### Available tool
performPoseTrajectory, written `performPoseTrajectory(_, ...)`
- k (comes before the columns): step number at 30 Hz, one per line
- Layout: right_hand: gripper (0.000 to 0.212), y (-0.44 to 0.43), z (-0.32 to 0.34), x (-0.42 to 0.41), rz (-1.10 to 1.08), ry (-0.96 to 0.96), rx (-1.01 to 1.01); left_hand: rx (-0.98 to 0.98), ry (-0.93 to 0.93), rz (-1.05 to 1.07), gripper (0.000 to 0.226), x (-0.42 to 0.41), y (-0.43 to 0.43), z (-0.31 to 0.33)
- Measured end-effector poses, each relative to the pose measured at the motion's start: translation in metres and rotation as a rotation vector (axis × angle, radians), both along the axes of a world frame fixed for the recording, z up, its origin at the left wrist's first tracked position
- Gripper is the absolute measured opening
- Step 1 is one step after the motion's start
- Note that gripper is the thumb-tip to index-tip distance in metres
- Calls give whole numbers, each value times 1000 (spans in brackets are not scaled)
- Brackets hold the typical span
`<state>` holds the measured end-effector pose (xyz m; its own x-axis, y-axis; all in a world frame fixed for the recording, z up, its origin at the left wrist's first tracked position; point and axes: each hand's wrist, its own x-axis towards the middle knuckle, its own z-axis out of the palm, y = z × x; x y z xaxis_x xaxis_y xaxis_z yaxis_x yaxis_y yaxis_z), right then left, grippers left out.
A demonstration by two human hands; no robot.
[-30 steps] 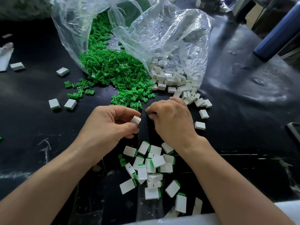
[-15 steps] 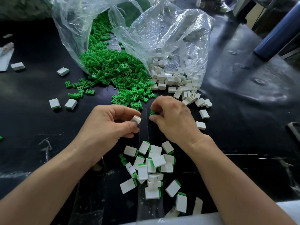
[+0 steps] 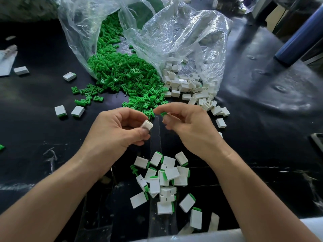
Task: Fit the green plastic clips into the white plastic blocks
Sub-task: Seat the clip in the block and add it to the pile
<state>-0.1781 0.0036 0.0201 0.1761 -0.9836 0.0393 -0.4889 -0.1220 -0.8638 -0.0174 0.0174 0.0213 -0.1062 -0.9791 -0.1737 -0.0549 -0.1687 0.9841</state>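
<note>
Head view, my right grip (image 3: 188, 126) risen off the clip pile (image 3: 125, 75), pinching a green clip (image 3: 163, 114), left grip (image 3: 113, 135) still clamping white block (image 3: 146, 124)

left hand (image 3: 115, 131) pinches white block (image 3: 146, 124) | right hand (image 3: 188, 124) pinches green clip (image 3: 163, 113)

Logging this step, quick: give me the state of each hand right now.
Left hand: closed, pinching a white block.
Right hand: closed, pinching a green clip.
</note>
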Motion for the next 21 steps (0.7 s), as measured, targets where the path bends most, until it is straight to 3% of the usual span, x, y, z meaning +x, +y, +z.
performPoseTrajectory(5, 16, 0, -1, 2, 11, -22, -12, -35, -31, 7, 16, 1, 0, 0)
performPoseTrajectory(21, 14, 3, -5, 4, 31, 36, -99, -24, -12, -12, 6, 0, 0, 0)
